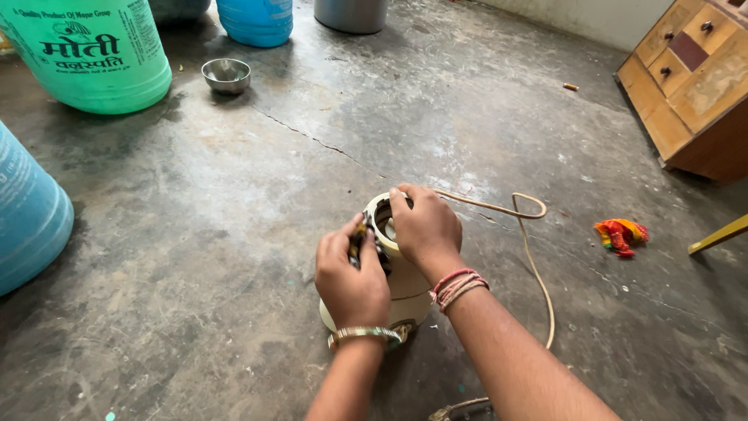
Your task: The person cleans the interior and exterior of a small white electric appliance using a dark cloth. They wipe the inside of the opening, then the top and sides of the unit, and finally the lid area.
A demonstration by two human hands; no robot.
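Concrete floor (234, 234): grey, stained, with a crack running across the middle.

Green drum (93, 54): large plastic container, far left corner. Two blue drums: one (31, 210) at the left edge, one (257, 19) at the far side.

Wooden drawer cabinet (693, 86): far right corner, standing tilted in the view, small dark knobs.

Cream appliance base (405, 281): possibly a mixer-grinder body, standing upright on the floor in the centre, its round open top facing up. A cream cord (534, 257) loops away on the floor to its right.

Right hand (425, 226): laid over the top rim, fingers curled onto the opening; red thread bands at the wrist.

Left hand (351, 277): against the left side of the top, fingers closed on a small dark part (360, 242); what that part is cannot be told. Metal bangle at the wrist.

Steel bowl (226, 76): small, near the green drum.

Red-and-yellow cloth scrap (621, 235): crumpled, right of the cord.
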